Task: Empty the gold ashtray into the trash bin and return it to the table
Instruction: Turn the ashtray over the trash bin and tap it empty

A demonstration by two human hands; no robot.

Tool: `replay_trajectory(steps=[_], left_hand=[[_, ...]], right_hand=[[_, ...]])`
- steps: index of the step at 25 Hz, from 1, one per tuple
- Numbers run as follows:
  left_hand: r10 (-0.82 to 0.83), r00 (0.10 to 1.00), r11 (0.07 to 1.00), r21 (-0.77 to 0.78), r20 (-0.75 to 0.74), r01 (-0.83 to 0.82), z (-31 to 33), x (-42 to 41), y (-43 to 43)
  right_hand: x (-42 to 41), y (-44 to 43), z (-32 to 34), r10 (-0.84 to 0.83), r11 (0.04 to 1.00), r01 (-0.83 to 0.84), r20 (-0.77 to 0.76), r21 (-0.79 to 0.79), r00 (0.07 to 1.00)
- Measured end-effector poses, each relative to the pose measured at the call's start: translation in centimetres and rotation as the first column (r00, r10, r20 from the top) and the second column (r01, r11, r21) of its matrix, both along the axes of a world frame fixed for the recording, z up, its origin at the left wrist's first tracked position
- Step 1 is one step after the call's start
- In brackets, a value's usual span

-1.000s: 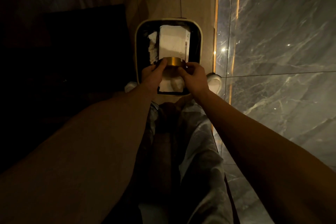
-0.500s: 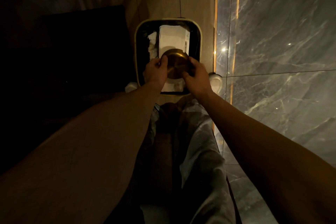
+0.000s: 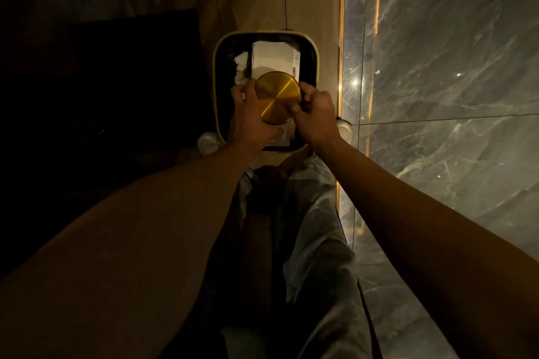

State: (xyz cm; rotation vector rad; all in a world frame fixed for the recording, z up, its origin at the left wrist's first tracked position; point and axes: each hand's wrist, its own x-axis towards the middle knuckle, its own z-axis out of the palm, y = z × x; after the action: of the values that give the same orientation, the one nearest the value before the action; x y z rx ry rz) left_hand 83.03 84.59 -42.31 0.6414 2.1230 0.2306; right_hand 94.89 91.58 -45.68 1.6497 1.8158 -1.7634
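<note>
The gold ashtray [image 3: 277, 97] is turned upside down, its round flat base facing the camera, right over the open trash bin [image 3: 216, 67]. My left hand [image 3: 250, 114] grips its left edge and my right hand [image 3: 316, 114] grips its right edge. The bin has a cream rim and a black liner, with white paper and tissue [image 3: 272, 54] inside. The ashtray's inside is hidden from view.
A grey marble wall [image 3: 452, 67] with a lit gold strip rises close on the right. A dark piece of furniture [image 3: 131, 76] stands left of the bin. Tan floor tiles lie beyond the bin. My legs in light trousers [image 3: 315, 242] are below.
The ashtray has been tipped from side-on to fully inverted over the bin. Both hands rotated with it and stayed over the bin's near half.
</note>
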Motion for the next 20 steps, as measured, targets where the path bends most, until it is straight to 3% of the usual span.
replay_trajectory(steps=[8,12,17,20], left_hand=[[-0.234,0.960,0.971,0.012,-0.151,0.239,0.1,-1.3,0.2],[-0.194,0.980,0.965,0.171,-0.051,0.200,0.1,-1.4,0.5],[-0.249,0.968,0.956,0.151,-0.028,0.250,0.3,-1.7,0.8],[-0.231,0.973,0.963,0.138,-0.014,0.231,0.2,-1.8,0.7]], right_hand=[[0.0,1.4,3.1,0.142,0.982,-0.139,-0.011,0.124,0.990],[0.5,1.5,2.8,0.174,0.972,-0.168,-0.025,0.167,0.984],[1.0,1.7,3.1,0.275,0.931,-0.262,-0.016,0.254,0.961],[1.2,1.8,3.4,0.382,0.854,-0.340,-0.031,0.394,0.924]])
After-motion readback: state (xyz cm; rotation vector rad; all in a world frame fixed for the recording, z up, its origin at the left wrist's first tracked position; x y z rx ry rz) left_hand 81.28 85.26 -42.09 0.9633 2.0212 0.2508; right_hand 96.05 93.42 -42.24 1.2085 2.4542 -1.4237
